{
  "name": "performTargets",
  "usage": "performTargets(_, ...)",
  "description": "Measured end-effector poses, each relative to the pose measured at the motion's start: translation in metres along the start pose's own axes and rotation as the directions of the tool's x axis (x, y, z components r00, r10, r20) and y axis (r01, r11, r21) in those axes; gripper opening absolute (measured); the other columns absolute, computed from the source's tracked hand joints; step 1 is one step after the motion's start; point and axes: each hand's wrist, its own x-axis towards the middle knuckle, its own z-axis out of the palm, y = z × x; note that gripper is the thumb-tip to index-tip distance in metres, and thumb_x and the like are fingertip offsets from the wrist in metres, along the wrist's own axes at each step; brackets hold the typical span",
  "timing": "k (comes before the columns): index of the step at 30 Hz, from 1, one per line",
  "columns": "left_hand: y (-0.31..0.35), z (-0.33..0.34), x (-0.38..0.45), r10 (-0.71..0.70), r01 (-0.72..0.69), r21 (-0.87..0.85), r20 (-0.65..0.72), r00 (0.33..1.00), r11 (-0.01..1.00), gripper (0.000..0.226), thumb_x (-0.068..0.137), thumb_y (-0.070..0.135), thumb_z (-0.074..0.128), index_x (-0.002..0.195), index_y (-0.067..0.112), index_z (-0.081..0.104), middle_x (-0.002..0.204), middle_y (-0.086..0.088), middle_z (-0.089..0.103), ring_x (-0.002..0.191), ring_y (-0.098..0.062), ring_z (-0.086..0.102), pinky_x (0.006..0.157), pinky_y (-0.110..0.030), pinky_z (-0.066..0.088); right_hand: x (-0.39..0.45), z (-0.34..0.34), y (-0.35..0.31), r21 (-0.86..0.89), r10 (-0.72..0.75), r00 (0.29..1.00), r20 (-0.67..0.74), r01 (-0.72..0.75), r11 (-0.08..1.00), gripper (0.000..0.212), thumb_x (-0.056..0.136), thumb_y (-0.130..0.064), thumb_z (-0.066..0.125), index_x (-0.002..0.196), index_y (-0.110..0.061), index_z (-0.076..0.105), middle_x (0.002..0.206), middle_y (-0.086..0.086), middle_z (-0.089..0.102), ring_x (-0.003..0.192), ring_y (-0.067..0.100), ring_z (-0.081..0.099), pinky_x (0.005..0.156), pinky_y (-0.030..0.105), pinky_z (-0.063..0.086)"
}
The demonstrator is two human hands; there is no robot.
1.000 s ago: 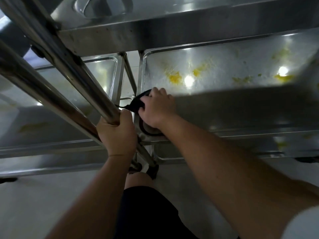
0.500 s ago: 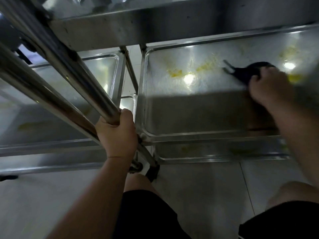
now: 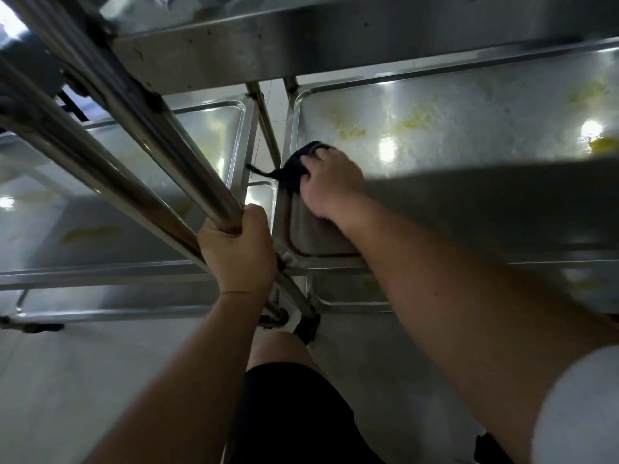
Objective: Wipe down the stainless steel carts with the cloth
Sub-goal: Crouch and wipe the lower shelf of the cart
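Note:
My right hand point(image 3: 331, 185) grips a dark cloth point(image 3: 296, 167) and presses it onto the near-left corner of the right cart's middle shelf point(image 3: 469, 112). That steel shelf carries yellow smears point(image 3: 415, 120) and a yellow blob point(image 3: 603, 144) at the far right. My left hand point(image 3: 239, 249) is wrapped round the slanted steel handle tube point(image 3: 150, 135) of the cart. A thin strap of the cloth hangs out to the left over the shelf rim.
A second steel cart's shelf point(image 3: 100, 195) lies to the left, with yellow streaks point(image 3: 88, 234) on it. The top tray point(image 3: 301, 31) overhangs both. A caster wheel point(image 3: 306, 326) stands by my knee point(image 3: 281, 349) on the pale tiled floor point(image 3: 83, 380).
My right hand has swept the cloth from the right part of the shelf back to its near-left corner. My left hand has stayed on the handle tube.

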Motion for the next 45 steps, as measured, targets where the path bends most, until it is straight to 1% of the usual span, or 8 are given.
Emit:
performTargets(6, -0.001, 0.000, 0.000, 0.014, -0.014, 0.022, 0.007, 1.000, 1.000, 0.047, 0.074, 0.029, 0.058, 0.066, -0.016, 0.047, 0.057, -0.034, 0.044, 0.049, -0.025, 0.044, 0.047, -0.027, 0.037, -0.047, 0.009, -0.015, 0.063, -0.183, 0.979, 0.085, 0.178, 0.982, 0.059, 0.101, -0.043, 0.032, 0.157, -0.033, 0.046, 0.167, 0.001, 0.036, 0.152, 0.027, 0.029, 0.125, 0.047, 0.025)
performTargets(10, 0.001, 0.002, -0.001, -0.009, 0.010, -0.016, 0.014, 1.000, 1.000, 0.042, 0.075, 0.025, 0.059, 0.064, -0.012, 0.045, 0.050, -0.011, 0.045, 0.046, -0.021, 0.045, 0.046, -0.026, 0.037, -0.108, 0.000, -0.002, 0.103, -0.280, 0.943, 0.179, 0.265, 0.959, 0.061, 0.095, -0.047, 0.029, 0.152, -0.039, 0.050, 0.164, -0.005, 0.040, 0.151, 0.022, 0.030, 0.122, 0.050, 0.028)
performTargets(15, 0.002, -0.004, -0.001, -0.024, 0.024, 0.000, 0.073, 0.997, 1.000, 0.037, 0.076, 0.025, 0.059, 0.058, -0.002, 0.040, 0.053, -0.011, 0.042, 0.049, -0.021, 0.043, 0.047, -0.028, 0.038, -0.147, -0.016, 0.042, -0.089, -0.138, 0.989, -0.060, 0.132, 0.987, 0.053, 0.095, -0.045, 0.035, 0.134, -0.028, 0.068, 0.140, -0.002, 0.061, 0.126, 0.023, 0.052, 0.101, 0.042, 0.046)
performTargets(20, 0.003, -0.002, -0.002, -0.047, 0.047, 0.002, 0.024, 0.999, 0.999, 0.045, 0.073, 0.030, 0.058, 0.068, -0.011, 0.041, 0.059, -0.022, 0.039, 0.056, -0.026, 0.041, 0.052, -0.035, 0.038, -0.142, -0.012, 0.044, -0.090, 0.036, 0.990, -0.137, -0.049, 0.995, 0.054, 0.100, -0.040, 0.036, 0.146, -0.025, 0.060, 0.153, 0.005, 0.053, 0.140, 0.027, 0.045, 0.113, 0.047, 0.041)
performTargets(26, 0.003, -0.004, 0.002, -0.035, 0.033, 0.062, 0.036, 0.999, 0.998, 0.042, 0.073, 0.033, 0.058, 0.063, -0.006, 0.046, 0.057, -0.022, 0.043, 0.053, -0.024, 0.044, 0.051, -0.035, 0.038, -0.105, 0.013, -0.032, 0.046, -0.222, 0.972, 0.077, 0.219, 0.975, 0.055, 0.101, -0.042, 0.039, 0.154, -0.029, 0.051, 0.167, 0.002, 0.039, 0.153, 0.026, 0.030, 0.121, 0.048, 0.027)
performTargets(30, 0.002, -0.004, 0.003, -0.037, 0.035, 0.038, 0.053, 0.998, 0.999, 0.043, 0.074, 0.029, 0.058, 0.065, -0.009, 0.041, 0.056, -0.015, 0.042, 0.051, -0.025, 0.042, 0.050, -0.035, 0.036, -0.129, 0.000, -0.007, -0.011, -0.235, 0.971, 0.034, 0.236, 0.972, 0.058, 0.099, -0.045, 0.033, 0.151, -0.031, 0.053, 0.164, 0.000, 0.044, 0.152, 0.024, 0.035, 0.121, 0.047, 0.031)
performTargets(39, 0.005, -0.001, -0.004, -0.062, 0.061, 0.060, 0.021, 0.998, 0.996, 0.047, 0.073, 0.037, 0.057, 0.071, -0.010, 0.050, 0.057, -0.009, 0.045, 0.051, -0.021, 0.047, 0.047, -0.025, 0.041, -0.201, -0.087, 0.202, -0.152, 0.187, 0.944, -0.270, -0.233, 0.960, 0.066, 0.093, -0.042, 0.031, 0.145, -0.015, 0.062, 0.153, 0.014, 0.056, 0.138, 0.037, 0.050, 0.109, 0.052, 0.047)
performTargets(45, 0.007, -0.004, -0.007, -0.059, 0.062, 0.140, -0.022, 0.998, 0.988, 0.048, 0.077, 0.036, 0.057, 0.078, -0.012, 0.061, 0.052, 0.000, 0.060, 0.049, -0.010, 0.058, 0.046, -0.020, 0.043, -0.193, -0.081, 0.178, -0.166, 0.293, 0.911, -0.290, -0.350, 0.922, 0.065, 0.093, -0.040, 0.029, 0.140, -0.012, 0.064, 0.142, 0.016, 0.061, 0.127, 0.040, 0.055, 0.099, 0.048, 0.052)
